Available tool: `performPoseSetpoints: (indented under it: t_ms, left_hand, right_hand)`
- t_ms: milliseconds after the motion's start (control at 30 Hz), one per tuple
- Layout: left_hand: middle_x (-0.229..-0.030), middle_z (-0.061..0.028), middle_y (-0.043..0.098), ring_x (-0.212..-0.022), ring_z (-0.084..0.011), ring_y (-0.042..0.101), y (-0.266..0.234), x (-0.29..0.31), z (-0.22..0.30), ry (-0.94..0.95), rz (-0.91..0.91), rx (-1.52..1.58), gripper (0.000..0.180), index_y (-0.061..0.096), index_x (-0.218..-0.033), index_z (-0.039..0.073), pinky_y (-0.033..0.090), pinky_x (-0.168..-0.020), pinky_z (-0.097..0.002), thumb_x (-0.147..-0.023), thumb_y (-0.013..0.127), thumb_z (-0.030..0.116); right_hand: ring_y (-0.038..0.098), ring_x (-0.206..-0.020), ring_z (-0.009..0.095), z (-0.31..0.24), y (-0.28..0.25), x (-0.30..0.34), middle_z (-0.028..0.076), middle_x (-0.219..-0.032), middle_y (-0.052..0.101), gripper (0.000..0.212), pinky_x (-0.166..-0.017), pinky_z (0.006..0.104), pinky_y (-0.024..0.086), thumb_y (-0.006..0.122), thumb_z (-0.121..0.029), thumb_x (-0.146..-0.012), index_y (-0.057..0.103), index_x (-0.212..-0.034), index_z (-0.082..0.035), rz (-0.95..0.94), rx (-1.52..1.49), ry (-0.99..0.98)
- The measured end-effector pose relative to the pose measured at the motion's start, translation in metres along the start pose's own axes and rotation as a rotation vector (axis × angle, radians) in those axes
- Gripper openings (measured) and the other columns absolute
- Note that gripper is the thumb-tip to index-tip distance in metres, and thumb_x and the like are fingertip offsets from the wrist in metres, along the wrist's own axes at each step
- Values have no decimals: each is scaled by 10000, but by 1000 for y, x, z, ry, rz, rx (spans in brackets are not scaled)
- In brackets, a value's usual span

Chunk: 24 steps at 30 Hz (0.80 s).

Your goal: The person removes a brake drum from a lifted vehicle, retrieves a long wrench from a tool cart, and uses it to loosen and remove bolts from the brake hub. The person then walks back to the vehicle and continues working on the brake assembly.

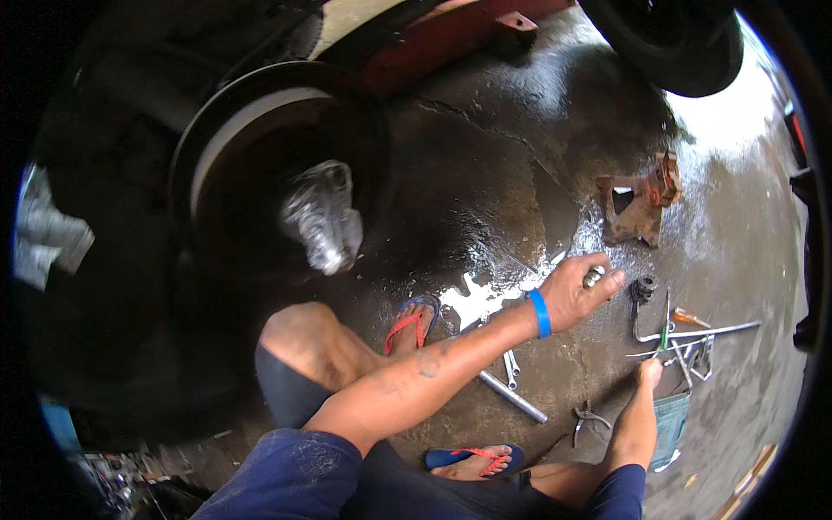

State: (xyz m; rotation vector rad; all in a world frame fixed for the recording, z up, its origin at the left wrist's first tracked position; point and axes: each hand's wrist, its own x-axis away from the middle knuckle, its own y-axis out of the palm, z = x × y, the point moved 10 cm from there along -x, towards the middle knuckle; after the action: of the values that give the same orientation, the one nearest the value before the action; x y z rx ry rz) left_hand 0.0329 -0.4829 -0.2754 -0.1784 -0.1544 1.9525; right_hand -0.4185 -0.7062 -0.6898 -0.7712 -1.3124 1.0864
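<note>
My left hand [582, 290], with a blue band at its wrist, is closed around a small shiny metal fitting [594, 276] that shows between thumb and fingers. It is held out over the wet floor. My right hand [649, 372] reaches down to a cluster of tools at the right; its fingertips are too small and hidden to read. Just beyond them lie a green-handled screwdriver [665, 336], an orange-handled screwdriver [691, 318] and an L-shaped bar [715, 331] with a socket-like end. A teal cloth-like piece [670, 425] lies beside the right wrist.
A rusty metal stand [635, 210] is on the floor ahead. Pliers [592, 419], a metal pipe [514, 398] and wrenches [512, 370] lie between my feet and the tools. At left stands a large dark wheel [201, 178] with crumpled clear plastic [325, 221] in front; a tyre [693, 61] is far right.
</note>
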Motion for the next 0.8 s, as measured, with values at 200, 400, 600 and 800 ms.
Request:
performPoseSetpoints:
  t_ms: [200, 400, 600, 800]
  left_hand:
    - [-781, -29, 604, -671, -95, 567, -32, 32, 3, -187, 127, 59, 350, 610, -939, 48, 493, -635, -289, -967, 603, 397]
    - [-901, -50, 644, -724, -117, 643, -63, 64, 11, -172, 85, 22, 282, 627, -1006, 8, 521, -694, -307, -977, 601, 287]
    - [-712, -15, 608, -679, -86, 594, -64, 84, 12, -252, 102, -33, 291, 656, -896, 25, 489, -661, -295, -967, 613, 303]
    - [-775, -32, 625, -756, -107, 556, -31, 97, 35, -157, -7, -94, 349, 649, -887, 14, 468, -719, -298, -984, 585, 343]
  right_hand:
    - [545, -532, 209, -62, 26, 96, 81, -625, 560, 165, -445, 390, 421, 592, -119, -887, 580, -728, -78, -1032, -483, 199]
    - [522, -569, 133, -218, -235, 245, 20, -637, 552, 126, -519, 310, 425, 637, -141, -871, 620, -869, -17, -582, -645, -643]
    - [468, -615, 83, -252, -355, 371, 21, -655, 554, 118, -549, 285, 384, 582, -104, -868, 618, -879, 9, -390, -987, -935]
    - [601, -682, 419, -251, -385, 399, 225, -710, 604, 197, -628, 453, 464, 615, -201, -841, 622, -861, -5, -217, -828, -975]
